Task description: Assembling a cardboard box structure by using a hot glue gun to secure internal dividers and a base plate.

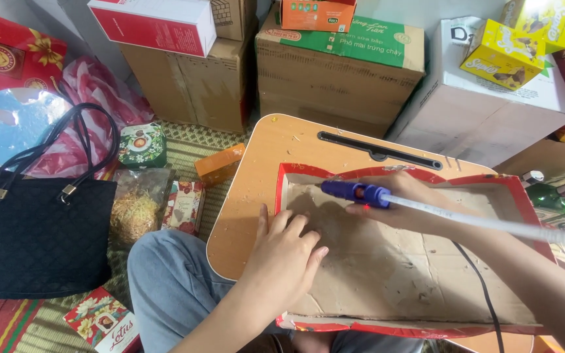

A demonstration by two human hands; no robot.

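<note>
I see my right hand (405, 202) wrapped closed around a blue and purple hot glue gun (356, 191), fingers curled under its body, with a white glue stick (485, 224) running out of its back toward the lower right. The nozzle points left and sits right at the upper left inner corner of a shallow brown cardboard tray with red edging (393, 268), where the floor meets the side wall; whether the tip actually touches the cardboard I cannot tell. A thin black cord (479, 281) trails from under that hand across the tray floor toward me.

My left hand (286, 252) is open, fingers spread and laid flat, palm down, pressing on the left part of the tray floor just beside its left wall. It holds nothing.

The tray lies on a light wooden lap desk with rounded corners (256, 189), which has a dark slot along its far edge and rests over my knee in grey trousers (165, 281). To the left on the woven mat stands a black quilted handbag (34, 229). Stacked brown cardboard boxes (335, 72) stand behind the desk.
</note>
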